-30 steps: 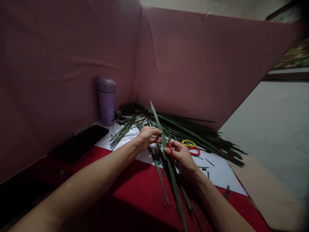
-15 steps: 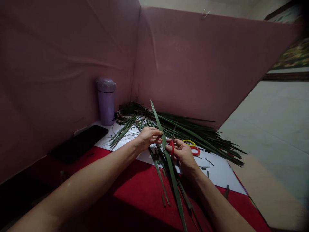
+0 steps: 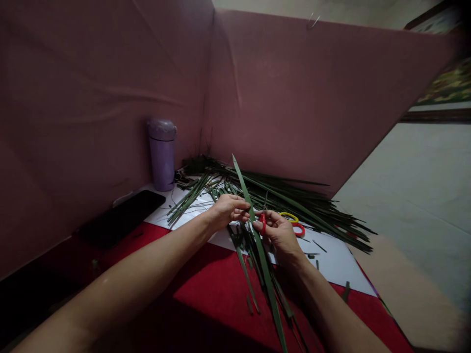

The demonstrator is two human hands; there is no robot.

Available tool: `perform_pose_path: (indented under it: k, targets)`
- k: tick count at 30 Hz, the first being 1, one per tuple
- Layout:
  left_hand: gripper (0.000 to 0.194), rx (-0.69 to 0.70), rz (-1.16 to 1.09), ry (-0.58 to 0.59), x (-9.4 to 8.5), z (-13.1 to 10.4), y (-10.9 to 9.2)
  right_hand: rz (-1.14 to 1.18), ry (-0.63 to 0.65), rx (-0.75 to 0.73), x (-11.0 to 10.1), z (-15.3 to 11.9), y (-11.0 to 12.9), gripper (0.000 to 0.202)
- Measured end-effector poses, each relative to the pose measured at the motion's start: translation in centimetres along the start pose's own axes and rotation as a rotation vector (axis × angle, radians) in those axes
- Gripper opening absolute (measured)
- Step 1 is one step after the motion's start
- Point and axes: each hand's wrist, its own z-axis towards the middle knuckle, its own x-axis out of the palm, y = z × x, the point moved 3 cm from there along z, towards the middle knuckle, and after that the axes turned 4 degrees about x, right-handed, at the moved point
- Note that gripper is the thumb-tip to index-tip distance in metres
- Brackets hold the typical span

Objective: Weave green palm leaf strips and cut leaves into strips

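My left hand (image 3: 230, 211) is closed, pinching a long green leaf strip (image 3: 260, 250) between thumb and fingers near its upper part. The leaf runs from a pointed tip at the top down past the front of the table. My right hand (image 3: 279, 235) is closed around small red-handled scissors (image 3: 262, 223) beside the leaf, with the thin blades pointing up and away. Whether the right fingertips also touch the leaf I cannot tell. Under the hands, several cut leaf strips (image 3: 241, 267) lie across the white sheet and the red cloth.
A pile of long green leaves (image 3: 301, 201) lies at the back. Another pair of scissors with yellow and red handles (image 3: 298, 229) rests beside it on the white sheet (image 3: 346, 264). A purple tumbler (image 3: 162, 157) and a black phone-like slab (image 3: 121, 218) stand left on the red cloth (image 3: 206, 289).
The leaf and my left hand have shifted very slightly to the right. My right hand keeps its grip on the scissors, almost unmoved.
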Motion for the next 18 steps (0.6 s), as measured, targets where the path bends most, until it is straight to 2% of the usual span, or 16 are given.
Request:
perform_pose_path:
  k: [18]
  targets:
    - [0.01,0.004,0.039,0.049,0.1,0.04,0.23,0.004,0.032,-0.006,-0.11,0.09,-0.06,0.04]
